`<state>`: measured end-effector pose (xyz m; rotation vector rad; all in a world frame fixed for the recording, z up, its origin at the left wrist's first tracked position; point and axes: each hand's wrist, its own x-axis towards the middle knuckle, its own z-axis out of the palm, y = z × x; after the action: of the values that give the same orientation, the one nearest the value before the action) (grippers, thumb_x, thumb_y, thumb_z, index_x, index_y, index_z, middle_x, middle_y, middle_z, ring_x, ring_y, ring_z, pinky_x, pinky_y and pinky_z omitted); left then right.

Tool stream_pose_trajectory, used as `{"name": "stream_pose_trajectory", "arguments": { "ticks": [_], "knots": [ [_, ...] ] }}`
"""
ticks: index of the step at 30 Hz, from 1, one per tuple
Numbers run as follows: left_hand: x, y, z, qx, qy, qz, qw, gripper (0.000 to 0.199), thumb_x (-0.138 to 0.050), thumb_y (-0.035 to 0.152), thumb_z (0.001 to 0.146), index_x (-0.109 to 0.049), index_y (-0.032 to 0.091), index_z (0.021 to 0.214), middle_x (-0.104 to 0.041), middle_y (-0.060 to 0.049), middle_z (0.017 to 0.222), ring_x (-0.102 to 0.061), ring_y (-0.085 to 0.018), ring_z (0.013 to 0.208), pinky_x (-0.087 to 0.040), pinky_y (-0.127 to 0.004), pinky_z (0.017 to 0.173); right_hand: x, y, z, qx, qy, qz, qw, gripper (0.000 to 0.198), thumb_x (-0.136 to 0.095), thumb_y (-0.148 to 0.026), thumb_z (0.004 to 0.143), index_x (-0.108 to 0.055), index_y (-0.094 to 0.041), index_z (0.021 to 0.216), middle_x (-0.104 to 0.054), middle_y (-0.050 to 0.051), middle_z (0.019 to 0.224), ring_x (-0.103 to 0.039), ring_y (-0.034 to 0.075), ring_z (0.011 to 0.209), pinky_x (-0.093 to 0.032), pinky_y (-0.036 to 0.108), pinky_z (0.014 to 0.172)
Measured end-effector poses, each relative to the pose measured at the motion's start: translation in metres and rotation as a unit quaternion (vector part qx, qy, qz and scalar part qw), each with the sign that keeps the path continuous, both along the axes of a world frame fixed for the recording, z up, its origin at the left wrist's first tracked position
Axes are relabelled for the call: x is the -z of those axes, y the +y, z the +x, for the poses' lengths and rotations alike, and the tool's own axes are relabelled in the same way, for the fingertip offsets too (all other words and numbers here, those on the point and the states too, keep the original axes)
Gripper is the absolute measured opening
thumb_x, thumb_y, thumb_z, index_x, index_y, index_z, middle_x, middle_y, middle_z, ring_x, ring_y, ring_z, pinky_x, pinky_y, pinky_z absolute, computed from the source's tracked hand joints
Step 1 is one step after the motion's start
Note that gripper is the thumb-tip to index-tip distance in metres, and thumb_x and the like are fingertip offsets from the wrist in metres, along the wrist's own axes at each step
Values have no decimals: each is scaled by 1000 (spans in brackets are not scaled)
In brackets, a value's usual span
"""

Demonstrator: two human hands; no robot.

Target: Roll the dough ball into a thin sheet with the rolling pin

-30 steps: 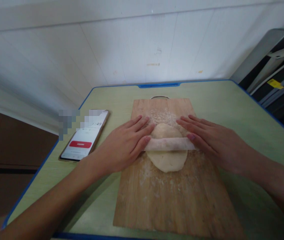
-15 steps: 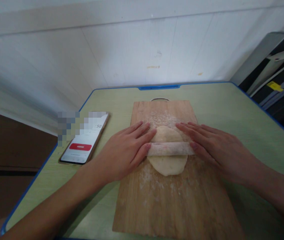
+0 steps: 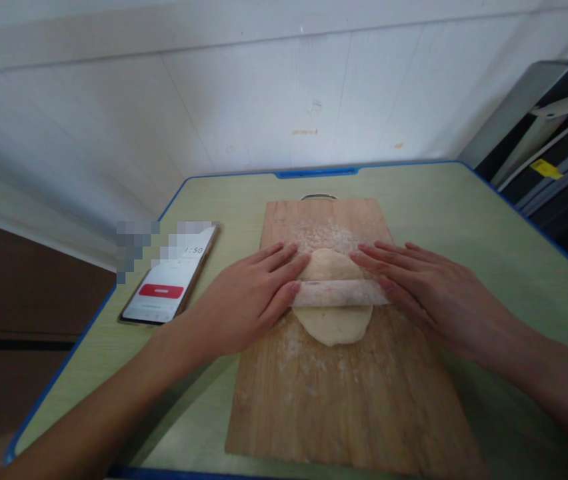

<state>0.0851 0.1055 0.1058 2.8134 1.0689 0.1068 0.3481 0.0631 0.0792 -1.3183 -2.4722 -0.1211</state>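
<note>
A flattened round of pale dough [image 3: 335,327] lies on a floury wooden cutting board [image 3: 349,413]. Across its middle rests a light, flour-dusted rolling pin [image 3: 337,293]. My left hand [image 3: 251,297] lies over the pin's left end, fingers stretched forward past it and thumb against it. On the other end, my right hand [image 3: 427,287] is laid in the same way, flat with its fingers extended. Both palms cover the pin's ends, so these are hidden. Fingertips of both hands come close to the far edges of the dough.
A phone [image 3: 164,273] with a lit screen lies left of the board, beside my left forearm. The pale green table [image 3: 444,207] has a blue rim and meets a white wall [image 3: 264,113]. Dark folded items [image 3: 559,147] stand beyond its right edge.
The whole view has shifted up very slightly. Hands, rolling pin and dough keep nearly the same positions relative to one another.
</note>
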Motion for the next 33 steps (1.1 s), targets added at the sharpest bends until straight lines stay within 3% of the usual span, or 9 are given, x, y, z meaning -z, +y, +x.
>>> {"name": "stream_pose_trajectory", "arguments": {
  "ticks": [8,13,17,23,29,33],
  "knots": [
    [0,6,-1,8,3,-12,1000,53,-18,39,102,-43,12,141,-43,-9,149,-31,-20,142,-27,-41,117,1,6,-4,20,-27,30,999,52,-25,-40,100,-55,-13,133,-55,16,135,-53,30,124,-47,55,98],
    [1,3,-2,12,11,-5,1000,57,-15,42,102,-40,11,143,-42,-10,150,-30,-19,143,-22,-40,118,3,0,-4,33,-43,2,999,61,-22,-47,100,-49,-7,137,-52,18,139,-50,28,128,-45,51,102],
    [2,0,-4,-14,23,-14,1000,58,-15,46,102,-37,14,145,-38,-11,153,-30,-21,143,-23,-44,117,3,-1,-3,42,-53,4,998,60,-19,-46,100,-50,-9,136,-52,17,140,-50,27,128,-44,50,103],
    [3,19,1,-49,23,-17,998,56,-15,38,101,-38,11,144,-36,-10,154,-27,-21,144,-24,-43,117,0,16,-3,20,-3,8,1000,70,-17,-50,99,-55,0,130,-53,24,135,-46,31,130,-42,53,104],
    [4,-2,2,-49,16,24,998,55,-17,37,100,-42,12,142,-45,-12,148,-38,-26,139,-29,-46,115,2,-3,-8,45,-48,32,997,62,-17,-45,100,-54,-7,133,-56,20,134,-53,30,124,-47,51,98],
    [2,24,8,-64,22,-4,998,55,-20,37,99,-43,9,141,-42,-13,150,-33,-26,141,-27,-45,116,1,24,-6,44,-41,1,998,63,-16,-48,100,-57,-10,130,-56,16,136,-46,27,131,-40,48,106]
  ]
}}
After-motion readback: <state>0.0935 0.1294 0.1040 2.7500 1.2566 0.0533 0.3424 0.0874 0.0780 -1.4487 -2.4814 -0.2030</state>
